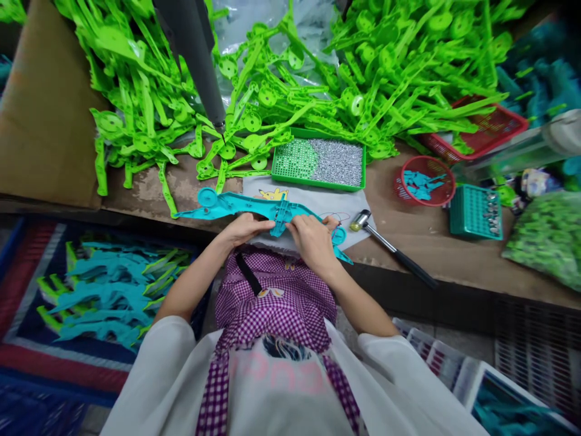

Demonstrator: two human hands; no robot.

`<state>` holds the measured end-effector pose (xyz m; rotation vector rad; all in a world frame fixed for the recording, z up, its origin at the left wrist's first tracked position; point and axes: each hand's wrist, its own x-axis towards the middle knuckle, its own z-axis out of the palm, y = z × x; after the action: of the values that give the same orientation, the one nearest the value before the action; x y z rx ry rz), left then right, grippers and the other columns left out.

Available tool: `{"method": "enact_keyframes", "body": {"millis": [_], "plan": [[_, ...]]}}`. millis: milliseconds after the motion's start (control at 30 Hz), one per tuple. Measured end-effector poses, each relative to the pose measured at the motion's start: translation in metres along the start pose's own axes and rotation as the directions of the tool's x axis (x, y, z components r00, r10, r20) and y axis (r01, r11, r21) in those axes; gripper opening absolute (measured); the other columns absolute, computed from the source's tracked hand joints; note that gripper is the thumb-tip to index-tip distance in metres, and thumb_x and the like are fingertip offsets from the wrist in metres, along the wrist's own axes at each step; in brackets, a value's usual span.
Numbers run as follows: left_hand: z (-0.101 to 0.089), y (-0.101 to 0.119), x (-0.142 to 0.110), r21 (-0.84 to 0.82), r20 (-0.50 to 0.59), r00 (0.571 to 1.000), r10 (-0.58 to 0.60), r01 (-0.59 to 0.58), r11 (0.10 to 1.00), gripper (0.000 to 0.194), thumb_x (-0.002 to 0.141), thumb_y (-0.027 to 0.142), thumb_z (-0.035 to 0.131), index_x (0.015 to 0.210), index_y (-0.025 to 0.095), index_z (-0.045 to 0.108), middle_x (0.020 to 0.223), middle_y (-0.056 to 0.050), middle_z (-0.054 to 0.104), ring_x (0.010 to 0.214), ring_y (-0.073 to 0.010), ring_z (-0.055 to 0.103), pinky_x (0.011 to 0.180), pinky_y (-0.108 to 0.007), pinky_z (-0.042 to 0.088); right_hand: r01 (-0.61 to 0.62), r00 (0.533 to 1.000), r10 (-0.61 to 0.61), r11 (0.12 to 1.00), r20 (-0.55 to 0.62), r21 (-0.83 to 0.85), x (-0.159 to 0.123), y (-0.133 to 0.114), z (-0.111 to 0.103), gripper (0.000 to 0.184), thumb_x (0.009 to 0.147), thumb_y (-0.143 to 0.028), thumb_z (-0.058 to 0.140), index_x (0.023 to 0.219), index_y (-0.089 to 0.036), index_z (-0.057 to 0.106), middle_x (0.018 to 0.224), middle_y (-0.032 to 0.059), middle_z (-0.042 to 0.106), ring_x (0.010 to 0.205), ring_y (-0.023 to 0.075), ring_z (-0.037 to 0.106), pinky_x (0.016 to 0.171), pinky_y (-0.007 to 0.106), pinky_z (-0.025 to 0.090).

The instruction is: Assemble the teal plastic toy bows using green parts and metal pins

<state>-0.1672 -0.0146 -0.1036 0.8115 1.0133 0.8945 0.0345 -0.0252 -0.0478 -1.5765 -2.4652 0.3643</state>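
Observation:
A long blue bow-shaped plastic part [227, 204] lies across the table's front edge, its inner ribs facing up and a round disc near each end. My left hand [247, 230] grips its middle from the left, thumb near the central block. From the right, my right hand [313, 238] holds the same part, fingers bent at the central block and covering some of it. Anything small between the fingertips is too hidden to tell. A white cloth [363, 239] with a yellow cartoon figure lies beneath. Close to my right hand rests a hammer [384, 239] with a black handle.
A green tray [318, 184] of small silver pieces sits behind the part. Above hangs a dark powered screwdriver [204, 66]. Lime-green parts [140, 91] are heaped behind. At right stand a red basket [424, 180] and a teal basket [474, 212]. A crate [27, 303] of blue parts is lower left.

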Motion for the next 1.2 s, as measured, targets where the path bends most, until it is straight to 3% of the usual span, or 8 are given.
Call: {"method": "enact_keyframes", "body": {"millis": [67, 233, 533, 700, 833, 933, 1067, 1200], "plan": [[-0.002, 0.0, 0.0, -0.014, 0.066, 0.995, -0.079, 0.08, 0.997, 0.033, 0.067, 0.036, 0.09, 0.087, 0.017, 0.073, 0.077, -0.003, 0.068, 0.083, -0.0192, 0.068, 0.076, -0.032, 0.057, -0.014, 1.0, 0.015, 1.0, -0.009, 0.015, 0.0, -0.003, -0.002, 0.038, 0.107, -0.033, 0.038, 0.083, -0.019, 0.064, 0.081, 0.0059, 0.071, 0.083, 0.0226, 0.061, 0.081, 0.039, 0.028], [0.002, 0.003, -0.001, -0.102, 0.065, 0.993, -0.097, 0.103, 0.989, 0.038, 0.062, 0.037, 0.093, 0.086, 0.016, 0.072, 0.081, -0.003, 0.072, 0.082, -0.0165, 0.067, 0.083, -0.031, 0.056, -0.114, 0.993, 0.114, 0.992, -0.002, 0.052, -0.001, -0.009, -0.004, 0.036, 0.107, -0.036, 0.04, 0.087, -0.019, 0.064, 0.084, 0.0045, 0.073, 0.087, 0.0231, 0.065, 0.085, 0.04, 0.025], [0.005, 0.003, -0.001, -0.124, 0.077, 0.996, -0.042, 0.052, 0.991, 0.043, 0.064, 0.035, 0.092, 0.099, 0.017, 0.075, 0.091, -0.008, 0.075, 0.103, -0.0266, 0.069, 0.096, -0.04, 0.055, -0.148, 0.987, 0.139, 0.981, 0.078, 0.121, 0.002, -0.013, -0.02, 0.027, 0.105, -0.026, 0.041, 0.089, -0.021, 0.062, 0.088, 0.0037, 0.072, 0.09, 0.0243, 0.065, 0.084, 0.041, 0.027], [0.004, 0.001, 0.001, -0.112, 0.043, 0.998, -0.035, 0.04, 0.993, 0.043, 0.063, 0.031, 0.092, 0.099, 0.017, 0.074, 0.093, -0.007, 0.075, 0.099, -0.0253, 0.069, 0.092, -0.038, 0.056, -0.088, 0.983, 0.075, 0.994, 0.167, 0.071, 0.033, -0.009, -0.031, 0.02, 0.099, -0.021, 0.05, 0.086, -0.02, 0.065, 0.098, 0.0076, 0.068, 0.1, 0.028, 0.061, 0.085, 0.043, 0.03], [0.008, 0.002, 0.002, -0.146, -0.005, 1.0, -0.02, 0.019, 0.989, 0.054, 0.058, 0.033, 0.095, 0.105, 0.018, 0.074, 0.1, -0.007, 0.076, 0.099, -0.0241, 0.07, 0.095, -0.037, 0.055, -0.073, 0.97, 0.052, 0.994, 0.239, 0.081, 0.054, -0.004, -0.033, 0.017, 0.093, -0.018, 0.056, 0.077, -0.019, 0.063, 0.09, 0.0059, 0.064, 0.095, 0.0257, 0.059, 0.087, 0.045, 0.032], [0.011, 0.003, 0.001, -0.186, -0.025, 1.0, -0.006, 0.001, 0.983, 0.059, 0.058, 0.035, 0.095, 0.11, 0.017, 0.074, 0.1, -0.007, 0.077, 0.1, -0.0237, 0.071, 0.099, -0.04, 0.053, -0.047, 0.987, 0.024, 0.989, 0.16, 0.143, 0.055, -0.002, -0.029, 0.012, 0.092, -0.019, 0.058, 0.082, -0.019, 0.064, 0.097, 0.0071, 0.062, 0.101, 0.0267, 0.058, 0.088, 0.045, 0.036], [0.014, 0.003, 0.0, -0.203, -0.052, 0.998, 0.044, -0.054, 0.978, 0.057, 0.058, 0.032, 0.094, 0.109, 0.019, 0.074, 0.098, -0.004, 0.077, 0.1, -0.0219, 0.071, 0.101, -0.039, 0.052, 0.129, 0.991, -0.133, 0.944, -0.008, 0.305, 0.048, 0.0, -0.02, 0.013, 0.097, -0.023, 0.054, 0.101, -0.019, 0.066, 0.111, 0.0115, 0.058, 0.108, 0.0247, 0.056, 0.089, 0.04, 0.044], [0.015, 0.002, 0.002, -0.19, -0.051, 0.997, 0.065, -0.073, 0.979, 0.051, 0.058, 0.023, 0.093, 0.104, 0.019, 0.073, 0.094, -0.001, 0.076, 0.099, -0.0195, 0.071, 0.097, -0.035, 0.053, 0.276, 0.94, -0.312, 0.932, 0.137, 0.234, 0.053, -0.002, -0.02, 0.023, 0.102, -0.022, 0.046, 0.097, -0.018, 0.067, 0.106, 0.0119, 0.06, 0.097, 0.0222, 0.058, 0.084, 0.036, 0.045]]}}
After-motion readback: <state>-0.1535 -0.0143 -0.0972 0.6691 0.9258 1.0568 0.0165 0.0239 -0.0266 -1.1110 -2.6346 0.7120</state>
